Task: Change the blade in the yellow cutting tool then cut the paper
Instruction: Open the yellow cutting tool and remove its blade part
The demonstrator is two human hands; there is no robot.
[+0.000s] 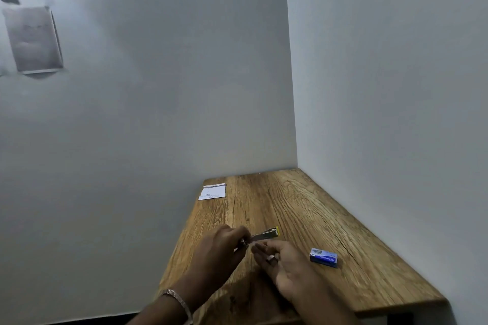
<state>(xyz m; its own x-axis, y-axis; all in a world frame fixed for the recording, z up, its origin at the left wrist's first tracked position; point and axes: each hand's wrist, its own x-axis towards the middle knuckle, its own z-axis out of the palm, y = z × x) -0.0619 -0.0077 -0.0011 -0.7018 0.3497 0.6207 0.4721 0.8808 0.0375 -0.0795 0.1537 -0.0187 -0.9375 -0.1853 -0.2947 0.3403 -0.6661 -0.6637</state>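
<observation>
Both hands meet — left hand (224,243) pinches yellow cutter (265,234); right hand (280,261) relaxed, just beside.

Left hand (224,243) pinches yellow cutter (265,234) lower centre, right hand (280,261) palm-up beside it holding small metal piece (272,258). Blue blade box (323,257) right, paper (212,191) far back on wooden table (303,208).

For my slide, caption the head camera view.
Left hand holds yellow cutter, right hand beside it, over wooden table.

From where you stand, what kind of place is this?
Probably a plain indoor room corner: a narrow wooden table against bare grey walls, and a paper sheet stuck on the wall.
</observation>
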